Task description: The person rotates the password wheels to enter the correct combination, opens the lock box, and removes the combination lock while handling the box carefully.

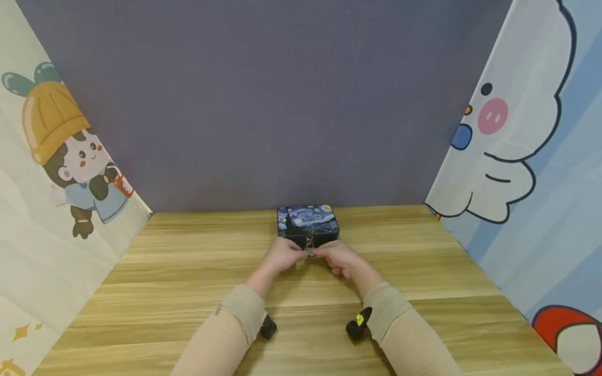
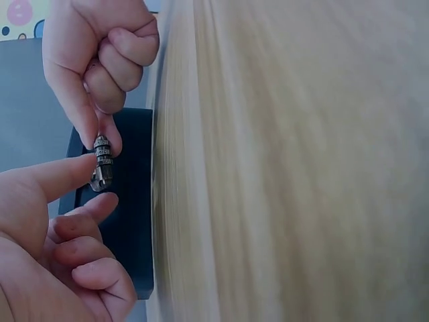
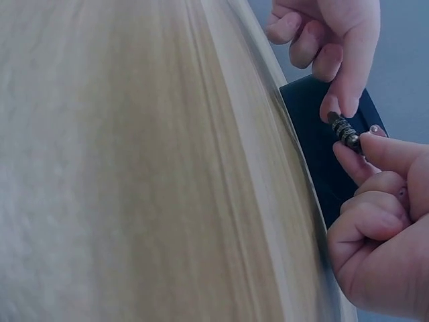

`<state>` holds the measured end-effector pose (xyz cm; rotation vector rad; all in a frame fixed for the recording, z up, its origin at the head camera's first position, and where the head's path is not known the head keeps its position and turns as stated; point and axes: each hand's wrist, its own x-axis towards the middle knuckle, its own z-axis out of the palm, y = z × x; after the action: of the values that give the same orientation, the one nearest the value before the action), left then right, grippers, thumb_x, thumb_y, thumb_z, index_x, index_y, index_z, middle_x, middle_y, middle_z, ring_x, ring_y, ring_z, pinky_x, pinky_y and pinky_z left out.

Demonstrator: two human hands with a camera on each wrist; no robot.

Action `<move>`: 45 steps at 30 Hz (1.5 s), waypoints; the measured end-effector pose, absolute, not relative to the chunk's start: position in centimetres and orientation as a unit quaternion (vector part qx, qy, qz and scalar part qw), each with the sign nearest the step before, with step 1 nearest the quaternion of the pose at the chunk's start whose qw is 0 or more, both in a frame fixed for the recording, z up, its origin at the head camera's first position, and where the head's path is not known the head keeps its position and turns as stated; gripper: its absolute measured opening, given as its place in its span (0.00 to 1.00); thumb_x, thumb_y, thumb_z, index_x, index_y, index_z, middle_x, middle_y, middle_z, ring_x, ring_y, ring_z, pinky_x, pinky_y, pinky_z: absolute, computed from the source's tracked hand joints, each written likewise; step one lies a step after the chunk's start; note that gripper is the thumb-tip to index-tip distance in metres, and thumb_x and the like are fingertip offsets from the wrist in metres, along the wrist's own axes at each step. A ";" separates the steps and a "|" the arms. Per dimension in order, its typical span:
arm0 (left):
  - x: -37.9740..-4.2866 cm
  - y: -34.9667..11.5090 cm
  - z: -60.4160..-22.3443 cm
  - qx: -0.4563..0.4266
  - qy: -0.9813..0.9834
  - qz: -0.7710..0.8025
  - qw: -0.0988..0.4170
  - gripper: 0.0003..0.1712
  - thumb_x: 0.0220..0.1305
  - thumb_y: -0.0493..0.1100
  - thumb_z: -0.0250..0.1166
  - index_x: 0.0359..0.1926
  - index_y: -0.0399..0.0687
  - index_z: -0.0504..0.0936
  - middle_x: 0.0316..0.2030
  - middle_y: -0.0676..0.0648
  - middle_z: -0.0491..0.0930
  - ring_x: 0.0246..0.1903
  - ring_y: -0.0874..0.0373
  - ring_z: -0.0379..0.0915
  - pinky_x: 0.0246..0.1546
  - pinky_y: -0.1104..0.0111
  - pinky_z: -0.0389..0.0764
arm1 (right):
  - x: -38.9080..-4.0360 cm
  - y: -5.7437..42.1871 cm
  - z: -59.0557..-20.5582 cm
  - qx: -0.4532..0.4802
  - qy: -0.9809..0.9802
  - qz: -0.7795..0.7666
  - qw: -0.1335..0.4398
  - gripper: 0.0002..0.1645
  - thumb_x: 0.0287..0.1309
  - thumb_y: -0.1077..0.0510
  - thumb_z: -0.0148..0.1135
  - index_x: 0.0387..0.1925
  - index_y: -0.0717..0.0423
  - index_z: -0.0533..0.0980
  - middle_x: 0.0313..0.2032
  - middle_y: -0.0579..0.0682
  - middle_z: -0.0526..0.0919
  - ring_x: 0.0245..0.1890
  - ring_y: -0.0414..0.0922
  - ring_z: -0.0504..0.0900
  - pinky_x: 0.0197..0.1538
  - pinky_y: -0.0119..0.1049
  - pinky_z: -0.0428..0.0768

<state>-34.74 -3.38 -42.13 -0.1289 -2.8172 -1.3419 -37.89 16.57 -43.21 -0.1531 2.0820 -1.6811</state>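
A box point(image 1: 308, 219) with a starry night-sky painting on its lid stands near the back of the table, its front dark. A small metal combination padlock point(image 1: 310, 251) hangs from the clasp at the middle of that front. From the left, my left hand point(image 1: 284, 255) holds the padlock with thumb and index finger. On the other side my right hand point(image 1: 340, 257) pinches it between thumb and index finger, its other fingers curled in. Ringed number dials point(image 2: 102, 151) show on the padlock in the left wrist view. The lid looks closed.
The wood-grain table point(image 1: 207, 250) reaches back to a grey-purple panel point(image 1: 282, 104). Cartoon-printed curtains hang at the left point(image 1: 28, 219) and right point(image 1: 531, 198). Small black devices hang below both sleeve cuffs.
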 end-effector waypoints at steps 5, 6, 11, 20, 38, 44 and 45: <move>-34.6 -3.4 -41.6 -0.054 -0.911 -0.408 0.006 0.10 0.55 0.43 0.77 0.34 0.41 0.91 0.30 0.49 0.86 0.27 0.59 0.75 0.30 0.68 0.77 | -37.9 16.6 -43.1 -0.056 0.754 -0.612 0.232 0.14 0.64 0.53 0.68 0.44 0.59 0.86 0.13 0.41 0.57 0.12 0.37 0.53 0.15 0.30 0.56; -34.6 -3.4 -41.5 -0.059 -0.916 -0.397 0.010 0.10 0.55 0.43 0.77 0.33 0.41 0.90 0.30 0.50 0.86 0.27 0.59 0.75 0.30 0.67 0.78 | -37.9 16.7 -43.1 -0.056 0.752 -0.614 0.233 0.14 0.64 0.53 0.68 0.44 0.59 0.85 0.13 0.41 0.57 0.12 0.37 0.53 0.14 0.30 0.56; -34.5 -3.5 -41.3 -0.068 -0.938 -0.338 0.030 0.09 0.53 0.47 0.78 0.29 0.48 0.90 0.26 0.55 0.84 0.24 0.60 0.75 0.29 0.66 0.78 | -37.8 16.6 -43.2 -0.055 0.741 -0.626 0.238 0.13 0.64 0.54 0.68 0.43 0.60 0.85 0.13 0.41 0.57 0.12 0.37 0.53 0.14 0.29 0.55; -34.5 -3.2 -41.1 -0.047 -0.957 -0.285 0.032 0.10 0.55 0.51 0.77 0.23 0.56 0.87 0.19 0.60 0.79 0.19 0.60 0.72 0.23 0.65 0.73 | -38.0 16.4 -43.4 -0.051 0.730 -0.635 0.245 0.09 0.65 0.56 0.67 0.38 0.60 0.83 0.14 0.41 0.58 0.12 0.36 0.53 0.14 0.28 0.56; -34.6 -2.6 -40.4 -0.045 -0.969 -0.241 0.012 0.12 0.57 0.50 0.77 0.21 0.56 0.86 0.20 0.57 0.79 0.19 0.58 0.72 0.22 0.64 0.73 | -38.1 16.6 -43.6 -0.042 0.728 -0.632 0.262 0.11 0.68 0.57 0.64 0.44 0.61 0.82 0.14 0.41 0.58 0.12 0.37 0.54 0.15 0.29 0.56; -34.5 -2.5 -40.3 -0.046 -0.970 -0.236 0.024 0.12 0.57 0.50 0.77 0.21 0.56 0.84 0.22 0.57 0.79 0.21 0.58 0.72 0.23 0.64 0.73 | -38.0 16.5 -43.3 -0.039 0.722 -0.637 0.266 0.09 0.67 0.58 0.65 0.41 0.60 0.83 0.14 0.41 0.57 0.12 0.36 0.54 0.15 0.29 0.56; -34.5 -2.5 -40.3 -0.045 -0.970 -0.236 0.026 0.12 0.57 0.50 0.77 0.21 0.57 0.84 0.22 0.57 0.79 0.21 0.58 0.72 0.24 0.64 0.73 | -37.9 16.4 -43.3 -0.040 0.722 -0.638 0.266 0.09 0.67 0.57 0.65 0.40 0.61 0.82 0.14 0.41 0.57 0.12 0.36 0.54 0.15 0.29 0.56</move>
<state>-34.51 -2.51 -40.29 -0.1396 -2.9986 -0.7292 -37.95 16.41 -43.31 -0.1090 1.9488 -1.7220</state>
